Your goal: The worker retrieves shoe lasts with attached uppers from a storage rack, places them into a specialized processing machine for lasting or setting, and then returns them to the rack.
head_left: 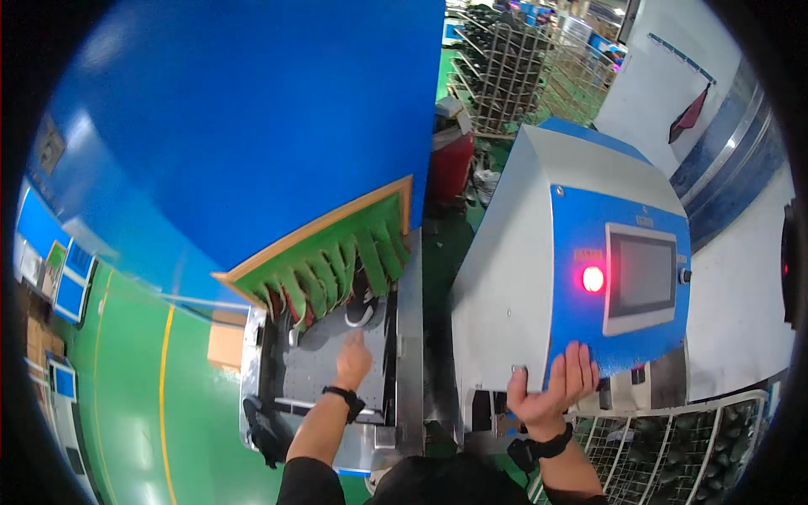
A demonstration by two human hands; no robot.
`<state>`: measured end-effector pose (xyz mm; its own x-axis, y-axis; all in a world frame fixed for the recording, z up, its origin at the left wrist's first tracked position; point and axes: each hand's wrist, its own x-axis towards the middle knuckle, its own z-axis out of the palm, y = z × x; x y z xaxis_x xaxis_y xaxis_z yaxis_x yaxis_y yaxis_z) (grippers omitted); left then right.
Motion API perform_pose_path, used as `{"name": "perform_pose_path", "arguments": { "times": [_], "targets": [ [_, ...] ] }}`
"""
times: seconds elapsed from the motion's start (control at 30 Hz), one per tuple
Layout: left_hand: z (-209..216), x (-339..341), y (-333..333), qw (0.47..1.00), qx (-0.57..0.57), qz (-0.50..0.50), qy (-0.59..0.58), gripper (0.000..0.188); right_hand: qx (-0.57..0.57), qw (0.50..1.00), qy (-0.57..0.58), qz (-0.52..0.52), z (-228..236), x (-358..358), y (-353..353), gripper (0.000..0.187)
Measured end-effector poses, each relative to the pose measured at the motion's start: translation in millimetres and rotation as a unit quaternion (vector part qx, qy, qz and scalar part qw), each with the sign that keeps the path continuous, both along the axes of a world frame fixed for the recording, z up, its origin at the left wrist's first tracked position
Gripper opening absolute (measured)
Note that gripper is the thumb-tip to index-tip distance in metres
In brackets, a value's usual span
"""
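Over the dark conveyor bed (324,370) at the lower left reaches my left hand (354,364), its fingers curled in and mostly hidden from above. Just beyond it a black shoe with a white sole (361,308) rests on the bed, partly under green strip curtains (332,273). A second, mostly hidden item with a pale edge (294,337) lies left of it under the strips. On the right, my right hand (554,391) lies against the lower edge of a blue control panel (576,337), fingers stretched out and thumb apart.
A large blue machine housing (286,109) rises above the curtain opening. The panel carries a lit red button (593,279) and a dark screen (644,271). Wire racks (513,76) stand behind, another wire rack (665,446) at lower right. A cardboard box (225,343) is left of the conveyor.
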<state>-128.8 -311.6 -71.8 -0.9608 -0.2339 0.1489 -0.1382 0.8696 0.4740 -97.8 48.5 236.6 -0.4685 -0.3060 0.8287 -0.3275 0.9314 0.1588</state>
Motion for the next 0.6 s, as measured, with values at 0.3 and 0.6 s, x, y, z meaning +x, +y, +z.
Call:
{"name": "perform_pose_path", "arguments": {
  "times": [0.3,0.6],
  "targets": [
    [-26,-180,3,0.979,-0.029,0.193,-0.051,0.077,0.037,0.995,0.0,-0.093,-24,21,15,0.068],
    [-16,-142,-60,0.95,0.266,0.157,0.046,0.082,0.041,0.997,-0.022,-0.058,-11,13,-4,0.066]
  ]
}}
